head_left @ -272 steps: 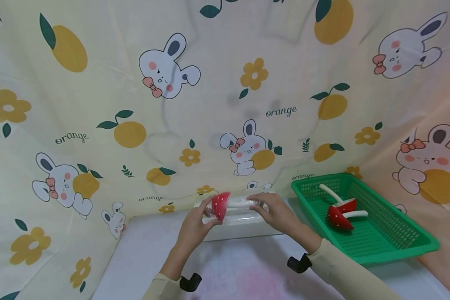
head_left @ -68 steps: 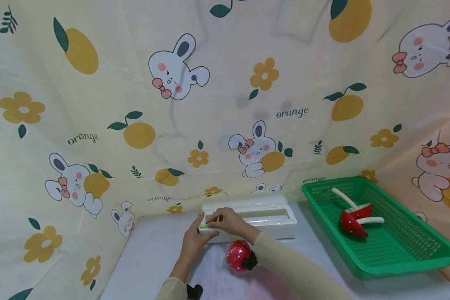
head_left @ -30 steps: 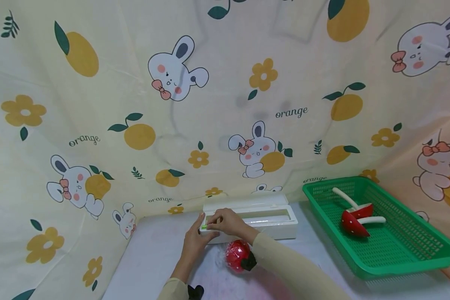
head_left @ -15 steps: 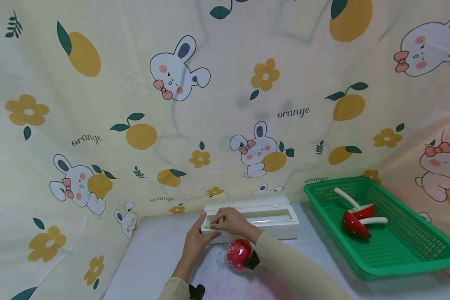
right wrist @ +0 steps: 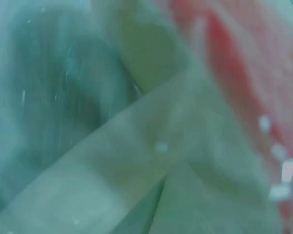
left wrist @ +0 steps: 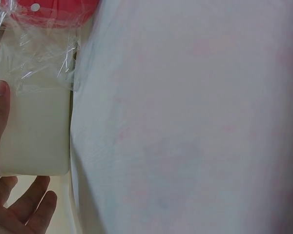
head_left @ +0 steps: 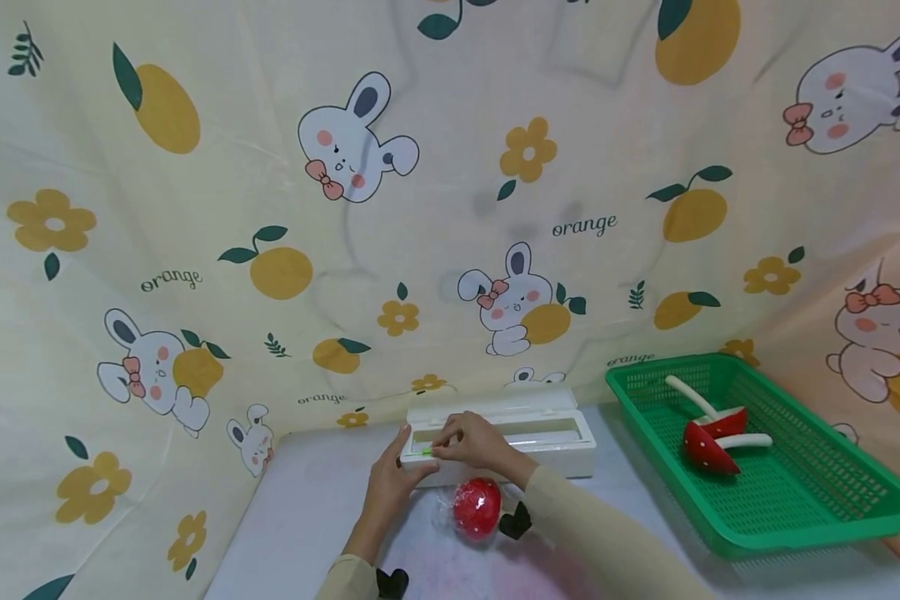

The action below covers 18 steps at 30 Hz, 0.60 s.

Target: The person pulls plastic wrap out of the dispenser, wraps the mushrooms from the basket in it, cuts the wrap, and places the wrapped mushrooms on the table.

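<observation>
A long white cling film dispenser [head_left: 562,462] stands on the table with its lid tipped back, its long slot showing. My left hand [head_left: 393,475] grips its left end, thumb on the front face and fingers at the end wall in the left wrist view. With curled fingers my right hand [head_left: 478,443] pinches a small green slide cutter [head_left: 425,452] on the front rim, near the left end. Before the dispenser lies a toy mushroom with a red, white-dotted cap [head_left: 477,507], wrapped in clear film [left wrist: 39,58]. The right wrist view is blurred, with film close before the lens.
A green plastic basket [head_left: 802,546] stands on the right of the table, holding two red toy mushrooms [head_left: 708,448] with white stems. A patterned cloth [head_left: 435,208] with rabbits and oranges hangs close behind the dispenser.
Earlier both hands held the mushroom with film above the dispenser; now it lies on the table. In the last half second the right hand slid a little rightward with the green cutter.
</observation>
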Available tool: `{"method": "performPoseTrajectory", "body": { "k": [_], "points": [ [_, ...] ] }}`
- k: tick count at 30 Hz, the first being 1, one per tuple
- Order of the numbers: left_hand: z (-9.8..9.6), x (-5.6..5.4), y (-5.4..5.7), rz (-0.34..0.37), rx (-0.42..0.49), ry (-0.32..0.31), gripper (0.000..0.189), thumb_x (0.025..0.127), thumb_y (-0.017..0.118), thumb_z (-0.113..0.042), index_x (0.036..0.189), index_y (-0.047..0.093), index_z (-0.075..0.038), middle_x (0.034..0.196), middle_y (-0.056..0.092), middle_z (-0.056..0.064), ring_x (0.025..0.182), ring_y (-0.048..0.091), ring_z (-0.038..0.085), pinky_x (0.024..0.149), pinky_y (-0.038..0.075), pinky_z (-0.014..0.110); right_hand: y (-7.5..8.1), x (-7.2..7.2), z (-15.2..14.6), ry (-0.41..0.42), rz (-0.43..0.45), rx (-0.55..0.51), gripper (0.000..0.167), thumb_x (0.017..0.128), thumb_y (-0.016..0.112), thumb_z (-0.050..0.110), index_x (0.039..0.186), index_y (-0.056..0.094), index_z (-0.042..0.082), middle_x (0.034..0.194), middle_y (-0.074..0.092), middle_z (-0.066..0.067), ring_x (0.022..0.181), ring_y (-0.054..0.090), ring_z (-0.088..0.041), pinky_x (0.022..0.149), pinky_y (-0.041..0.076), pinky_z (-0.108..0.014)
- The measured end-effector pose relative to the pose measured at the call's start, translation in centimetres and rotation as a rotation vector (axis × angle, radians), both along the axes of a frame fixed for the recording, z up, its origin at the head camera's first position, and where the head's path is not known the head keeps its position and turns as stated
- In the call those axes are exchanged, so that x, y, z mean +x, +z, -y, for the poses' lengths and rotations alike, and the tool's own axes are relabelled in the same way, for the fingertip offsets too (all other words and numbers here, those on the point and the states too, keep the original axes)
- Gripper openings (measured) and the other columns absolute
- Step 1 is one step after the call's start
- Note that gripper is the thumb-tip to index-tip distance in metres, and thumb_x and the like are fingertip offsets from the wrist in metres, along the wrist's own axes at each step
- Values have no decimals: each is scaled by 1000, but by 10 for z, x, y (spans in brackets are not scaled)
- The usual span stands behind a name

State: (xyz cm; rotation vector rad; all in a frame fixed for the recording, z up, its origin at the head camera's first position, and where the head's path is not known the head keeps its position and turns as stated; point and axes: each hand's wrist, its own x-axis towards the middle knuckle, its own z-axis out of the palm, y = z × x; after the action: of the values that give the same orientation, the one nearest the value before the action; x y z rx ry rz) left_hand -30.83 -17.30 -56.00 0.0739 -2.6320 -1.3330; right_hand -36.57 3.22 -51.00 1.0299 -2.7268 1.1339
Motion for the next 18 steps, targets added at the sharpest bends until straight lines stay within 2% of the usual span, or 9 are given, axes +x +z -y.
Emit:
{"method": "performPoseTrajectory", "body": {
  "k": [9, 13, 18],
  "points": [
    [-4, -2, -2, 1, 10, 2, 102, 82, 93, -43, 166, 41, -19, 170, 40, 11, 152, 45, 40, 118, 45, 56, -2, 2, -22, -56, -19, 23, 4, 92, 86, 29, 95, 88, 30, 85, 68, 21, 87, 55, -9, 77, 51, -29],
    [-3, 0, 0, 8, 20, 6, 103, 82, 93, -42, 166, 41, -17, 170, 40, 10, 152, 44, 40, 119, 44, 56, 0, 3, -38, -74, -47, 46, 4, 92, 86, 28, 95, 88, 30, 85, 67, 21, 86, 55, -10, 75, 51, -30],
    [-2, 1, 2, 8, 37, 10, 103, 82, 93, -43, 167, 40, -18, 171, 40, 10, 154, 41, 40, 119, 42, 56, 4, 7, -63, -109, -36, 63, 6, 91, 87, 25, 96, 88, 30, 84, 66, 21, 85, 54, -10, 73, 50, -29]
  ]
}}
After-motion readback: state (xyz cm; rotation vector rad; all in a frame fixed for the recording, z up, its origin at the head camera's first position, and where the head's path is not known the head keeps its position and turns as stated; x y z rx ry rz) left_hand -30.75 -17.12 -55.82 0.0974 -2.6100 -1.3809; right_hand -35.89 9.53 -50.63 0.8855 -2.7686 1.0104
